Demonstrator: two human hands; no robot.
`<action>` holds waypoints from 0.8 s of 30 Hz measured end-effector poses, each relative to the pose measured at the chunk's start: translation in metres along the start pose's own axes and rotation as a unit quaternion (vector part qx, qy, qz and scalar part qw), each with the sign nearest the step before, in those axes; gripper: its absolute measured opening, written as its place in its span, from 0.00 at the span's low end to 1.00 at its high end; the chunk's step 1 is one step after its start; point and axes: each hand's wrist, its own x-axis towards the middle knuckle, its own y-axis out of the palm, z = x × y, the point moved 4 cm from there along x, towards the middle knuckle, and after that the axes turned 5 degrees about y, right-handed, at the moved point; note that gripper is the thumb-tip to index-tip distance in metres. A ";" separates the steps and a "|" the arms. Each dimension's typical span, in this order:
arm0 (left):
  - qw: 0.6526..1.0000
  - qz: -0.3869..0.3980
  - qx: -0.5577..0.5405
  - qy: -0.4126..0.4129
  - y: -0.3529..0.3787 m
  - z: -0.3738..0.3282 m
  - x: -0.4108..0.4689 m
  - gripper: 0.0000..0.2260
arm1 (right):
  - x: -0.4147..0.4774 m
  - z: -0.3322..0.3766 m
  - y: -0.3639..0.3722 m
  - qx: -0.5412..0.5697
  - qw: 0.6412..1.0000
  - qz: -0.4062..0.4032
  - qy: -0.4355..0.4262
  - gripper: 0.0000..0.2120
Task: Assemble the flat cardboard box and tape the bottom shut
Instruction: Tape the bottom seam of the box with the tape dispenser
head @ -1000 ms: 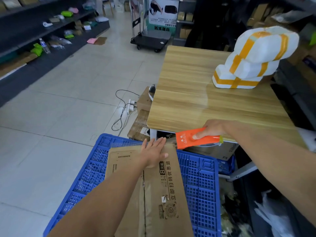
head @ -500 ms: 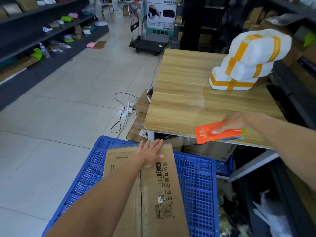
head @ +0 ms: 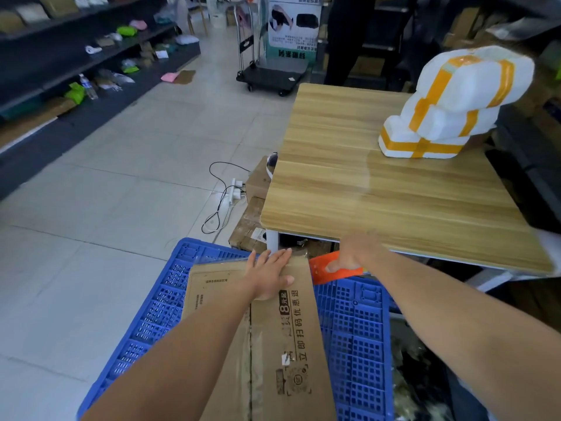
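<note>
I see the tiled floor (head: 91, 226) wide open to my left, all the way to the dark shelving (head: 60, 65) along the wall. On the right the wooden bench (head: 379, 208) takes up the upper right, its near edge overhanging just beyond my hands and its top mostly bare; a white foam block strapped with orange tape (head: 455, 107) sits near its far right side. Below me a blue plastic pallet (head: 358, 338) lies on the floor, its far rim just short of the bench leg. The flat cardboard box (head: 282, 344) lies on the pallet, still folded flat, its far edge near the pallet's far rim and its right edge leaving a strip of blue grid clear. My left hand (head: 267, 278) rests palm down on the box's far end, fingers spread and straight. My right hand (head: 352, 253) (blurred) is just under the bench edge, its grip pinching an orange packet (head: 321, 265) which hangs over the pallet's far rim, just beside the box corner. A white power strip with black cable (head: 233, 189) lies on the floor left of the bench
</note>
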 end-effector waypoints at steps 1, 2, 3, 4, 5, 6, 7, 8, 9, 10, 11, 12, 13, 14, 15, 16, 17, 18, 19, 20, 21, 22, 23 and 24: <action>1.000 0.000 -0.002 0.000 0.000 0.000 0.000 0.30 | 0.000 0.007 0.000 0.004 1.000 -0.013 -0.004 0.35; 1.000 -0.002 -0.002 -0.001 -0.001 -0.001 -0.001 0.30 | 0.000 0.014 -0.001 0.001 1.000 -0.020 -0.009 0.34; 1.000 -0.005 -0.003 -0.001 -0.002 -0.001 -0.001 0.30 | 0.000 0.018 -0.001 -0.002 1.000 -0.026 -0.012 0.32; 1.000 -0.006 -0.004 0.000 -0.003 -0.001 -0.001 0.30 | 0.002 0.022 -0.002 -0.005 0.999 -0.035 -0.013 0.30; 1.000 -0.006 -0.004 0.001 -0.003 -0.001 -0.001 0.30 | 0.003 0.026 -0.002 -0.012 0.999 -0.049 -0.013 0.27; 1.000 -0.005 -0.004 0.005 -0.004 -0.002 -0.001 0.30 | 0.004 0.028 0.000 -0.030 0.997 -0.069 -0.011 0.24; 1.000 -0.003 -0.006 0.007 -0.004 -0.003 -0.002 0.30 | 0.005 0.030 0.007 -0.049 0.995 -0.081 -0.006 0.21; 1.000 -0.002 -0.009 0.005 -0.003 -0.003 -0.002 0.30 | 0.006 0.033 0.015 -0.064 0.995 -0.083 0.002 0.20; 1.000 -0.002 -0.012 0.005 -0.002 -0.001 -0.003 0.30 | 0.008 0.035 0.026 -0.049 0.996 -0.071 0.015 0.20; 1.000 -0.004 -0.016 0.005 -0.003 0.000 -0.004 0.30 | 0.010 0.035 0.034 -0.013 0.998 -0.055 0.034 0.20; 1.000 -0.004 -0.026 0.005 -0.004 0.001 -0.004 0.31 | 0.011 0.032 0.039 0.035 0.997 -0.038 0.061 0.20; 0.999 -0.006 -0.048 0.005 -0.004 0.002 -0.005 0.31 | 0.011 0.027 0.041 0.085 0.992 -0.027 0.088 0.21; 0.995 -0.021 -0.100 0.006 -0.007 0.001 -0.008 0.31 | 0.012 0.019 0.042 0.142 0.983 -0.017 0.115 0.23; 0.983 -0.053 -0.178 0.003 -0.011 0.003 -0.012 0.29 | 0.014 0.012 0.039 0.201 0.970 -0.012 0.133 0.27; 0.961 -0.099 -0.256 -0.011 -0.018 0.006 -0.017 0.26 | 0.017 0.006 0.034 0.276 0.951 -0.002 0.140 0.30; 0.935 -0.159 -0.314 -0.037 -0.025 0.016 -0.024 0.22 | 0.019 0.002 0.028 0.356 0.925 0.013 0.134 0.33; 0.915 -0.228 -0.324 -0.070 -0.032 0.030 -0.031 0.19 | 0.021 0.000 0.023 0.432 0.893 0.033 0.124 0.36; 0.901 -0.291 -0.298 -0.117 -0.039 0.046 -0.039 0.17 | 0.021 0.000 0.016 0.489 0.863 0.053 0.114 0.36; 0.886 -0.336 -0.270 -0.174 -0.041 0.066 -0.047 0.17 | 0.021 0.001 0.011 0.526 0.841 0.075 0.104 0.35; 0.868 -0.359 -0.250 -0.235 -0.043 0.086 -0.056 0.18 | 0.019 0.003 0.007 0.552 0.823 0.094 0.094 0.32; 0.852 -0.353 -0.253 -0.293 -0.040 0.106 -0.062 0.22 | 0.019 0.005 0.005 0.572 0.808 0.110 0.089 0.30; 0.835 -0.326 -0.287 -0.337 -0.036 0.121 -0.067 0.25 | 0.019 0.007 0.005 0.585 0.797 0.122 0.083 0.29; 0.823 -0.293 -0.332 -0.357 -0.030 0.131 -0.071 0.24 | 0.019 0.010 0.006 0.594 0.790 0.134 0.079 0.28; 0.818 -0.257 -0.377 -0.351 -0.025 0.136 -0.073 0.20 | 0.017 0.014 0.007 0.603 0.781 0.149 0.069 0.27</action>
